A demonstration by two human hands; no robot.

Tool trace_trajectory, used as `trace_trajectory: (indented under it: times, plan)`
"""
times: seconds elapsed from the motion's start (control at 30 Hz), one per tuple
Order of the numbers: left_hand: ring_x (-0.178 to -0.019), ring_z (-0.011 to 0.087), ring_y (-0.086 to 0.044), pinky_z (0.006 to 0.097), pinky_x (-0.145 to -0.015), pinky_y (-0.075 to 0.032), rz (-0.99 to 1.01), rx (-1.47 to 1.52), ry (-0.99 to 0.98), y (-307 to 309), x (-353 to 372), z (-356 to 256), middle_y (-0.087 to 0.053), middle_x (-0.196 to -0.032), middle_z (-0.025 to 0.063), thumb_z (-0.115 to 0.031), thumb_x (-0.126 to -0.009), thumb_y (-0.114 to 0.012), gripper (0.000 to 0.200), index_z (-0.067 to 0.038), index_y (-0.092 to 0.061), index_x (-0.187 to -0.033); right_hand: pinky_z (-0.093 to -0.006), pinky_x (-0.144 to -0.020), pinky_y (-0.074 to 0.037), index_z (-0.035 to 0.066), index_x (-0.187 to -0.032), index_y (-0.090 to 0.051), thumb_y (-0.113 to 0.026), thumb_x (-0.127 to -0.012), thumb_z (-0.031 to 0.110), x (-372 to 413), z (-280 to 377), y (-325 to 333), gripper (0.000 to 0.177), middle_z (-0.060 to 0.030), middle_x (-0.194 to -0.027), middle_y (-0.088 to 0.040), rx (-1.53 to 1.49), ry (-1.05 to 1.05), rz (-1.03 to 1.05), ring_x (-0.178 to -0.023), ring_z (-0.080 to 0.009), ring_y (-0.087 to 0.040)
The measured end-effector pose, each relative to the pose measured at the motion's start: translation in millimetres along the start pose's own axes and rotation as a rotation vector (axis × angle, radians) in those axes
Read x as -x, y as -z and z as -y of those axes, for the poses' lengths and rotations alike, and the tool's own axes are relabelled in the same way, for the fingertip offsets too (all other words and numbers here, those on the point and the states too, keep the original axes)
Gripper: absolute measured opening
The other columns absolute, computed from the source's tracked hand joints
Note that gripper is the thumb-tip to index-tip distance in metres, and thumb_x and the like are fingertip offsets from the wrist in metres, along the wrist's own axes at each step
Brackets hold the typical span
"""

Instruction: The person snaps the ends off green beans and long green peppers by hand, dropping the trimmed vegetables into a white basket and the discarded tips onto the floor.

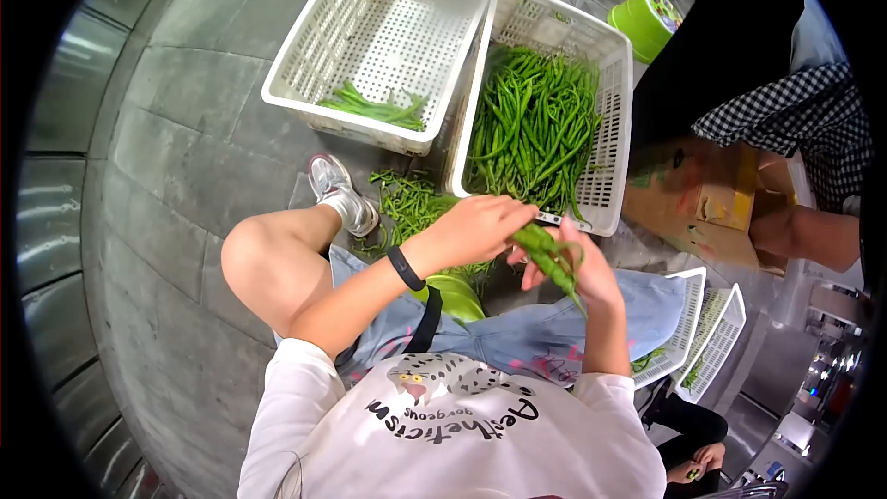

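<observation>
Several long green chili peppers lie in my right hand, its thumb and curled fingers around them. My left hand, with a black band on the wrist, is closed at the upper end of the same peppers. Its thumb side is hidden, so the exact pinch does not show. Both hands are above my lap, at the near rim of a white crate heaped with green chili peppers. Loose green bits, perhaps stems, cover the floor beside my left forearm.
Another white crate holds a small pile of peppers. A green bucket stands behind. To the right are a cardboard box, a person's arm reaching into it, and white baskets. Another person's hands show lower right.
</observation>
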State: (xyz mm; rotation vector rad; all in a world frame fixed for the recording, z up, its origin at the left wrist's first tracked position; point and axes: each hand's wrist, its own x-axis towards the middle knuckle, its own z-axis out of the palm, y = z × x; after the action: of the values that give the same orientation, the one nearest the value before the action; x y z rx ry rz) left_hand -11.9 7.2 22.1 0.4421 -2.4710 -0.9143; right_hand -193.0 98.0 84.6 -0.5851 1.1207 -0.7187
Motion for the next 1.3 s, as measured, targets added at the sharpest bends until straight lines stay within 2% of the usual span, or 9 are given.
trace_trajectory:
  times: [0.07, 0.13, 0.2, 0.3, 0.47, 0.63, 1.0, 1.17, 1.3]
  plan:
    - [-0.071, 0.0259, -0.063, 0.0358, -0.065, -0.051, -0.112, 0.171, 0.075, -5, 4, 6, -0.062, -0.087, 0.0115, -0.010, -0.076, -0.064, 0.042, -0.004, -0.048, -0.115, -0.0304, -0.061, -0.053, -0.005, -0.110, -0.055, -0.032, -0.099, 0.040, -7, -2, -2, 0.052, -0.0163, -0.092, -0.063, -0.021, 0.155, -0.221, -0.065, -0.0199, -0.062]
    - [-0.065, 0.0226, -0.062, 0.0335, -0.061, -0.050, -0.124, 0.379, 0.277, -2, 9, 9, -0.062, -0.086, 0.0116, -0.012, -0.082, -0.061, 0.038, -0.004, -0.046, -0.116, -0.0303, -0.062, -0.052, -0.005, -0.119, -0.050, -0.035, -0.099, 0.037, -14, -1, 6, 0.049, -0.0148, -0.090, -0.062, -0.062, 0.352, -0.228, -0.067, -0.0176, -0.060]
    - [-0.059, 0.0089, -0.054, 0.0259, -0.054, -0.047, -0.012, 0.817, 0.588, 9, 13, 5, -0.058, -0.085, 0.0044, -0.015, -0.089, -0.058, 0.044, -0.004, -0.042, -0.128, -0.0273, -0.064, -0.051, -0.002, -0.124, -0.046, -0.046, -0.096, 0.024, -17, 0, 3, 0.038, -0.0113, -0.088, -0.061, -0.073, 0.431, -0.197, -0.068, -0.0142, -0.058]
    - [-0.063, 0.0093, -0.056, 0.0249, -0.058, -0.048, 0.068, 1.019, 0.576, 12, 18, 8, -0.058, -0.089, 0.0029, -0.012, -0.089, -0.057, 0.042, -0.003, -0.045, -0.127, -0.0228, -0.064, -0.047, 0.000, -0.120, -0.049, -0.058, -0.090, 0.008, -28, -1, -16, 0.033, -0.0058, -0.086, -0.060, -0.085, 0.507, -0.229, -0.067, -0.0104, -0.056]
    - [-0.073, 0.0122, -0.059, 0.0262, -0.067, -0.049, 0.219, 1.331, 0.494, 10, 26, 14, -0.059, -0.091, 0.0040, -0.015, -0.090, -0.055, 0.038, 0.000, -0.049, -0.124, -0.0199, -0.058, -0.043, 0.000, -0.094, -0.059, -0.062, -0.088, 0.010, -49, -7, -10, 0.012, 0.0001, -0.074, -0.058, 0.072, 0.524, -0.280, -0.062, -0.0059, -0.052]
    - [-0.078, 0.0152, -0.060, 0.0285, -0.071, -0.050, -0.023, 1.473, 0.566, 15, 25, 7, -0.061, -0.096, 0.0079, -0.020, -0.091, -0.055, 0.042, -0.001, -0.044, -0.127, -0.0195, -0.058, -0.042, 0.000, -0.085, -0.061, -0.061, -0.088, 0.009, -48, 0, -22, 0.010, -0.0015, -0.076, -0.060, 0.135, 0.496, -0.281, -0.060, -0.0057, -0.051]
    - [-0.066, 0.0082, -0.052, 0.0226, -0.058, -0.043, -0.015, 1.307, 0.588, 32, 27, 14, -0.061, -0.089, 0.0064, -0.019, -0.090, -0.058, 0.029, -0.002, -0.051, -0.112, -0.0193, -0.056, -0.042, -0.001, -0.092, -0.062, -0.062, -0.088, 0.010, -53, 0, -28, 0.012, -0.0023, -0.078, -0.061, 0.141, 0.441, -0.303, -0.060, -0.0056, -0.051]
    - [-0.065, 0.0081, -0.051, 0.0216, -0.057, -0.042, -0.042, 1.330, 0.518, 36, 31, 13, -0.061, -0.088, 0.0063, -0.019, -0.089, -0.059, 0.029, -0.002, -0.052, -0.111, -0.0259, -0.057, -0.042, -0.001, -0.088, -0.059, -0.056, -0.092, 0.015, -60, -8, -22, 0.016, -0.0056, -0.077, -0.058, -0.373, 0.350, -0.044, -0.063, -0.0103, -0.049]
    - [-0.065, 0.0089, -0.051, 0.0218, -0.056, -0.041, -0.083, 1.440, 0.582, 37, 31, 14, -0.059, -0.088, 0.0075, -0.019, -0.089, -0.059, 0.029, -0.002, -0.051, -0.111, -0.0245, -0.054, -0.040, -0.001, -0.087, -0.058, -0.058, -0.091, 0.014, -63, -12, -28, 0.015, -0.0042, -0.073, -0.057, -0.433, 0.377, -0.081, -0.059, -0.0090, -0.048]
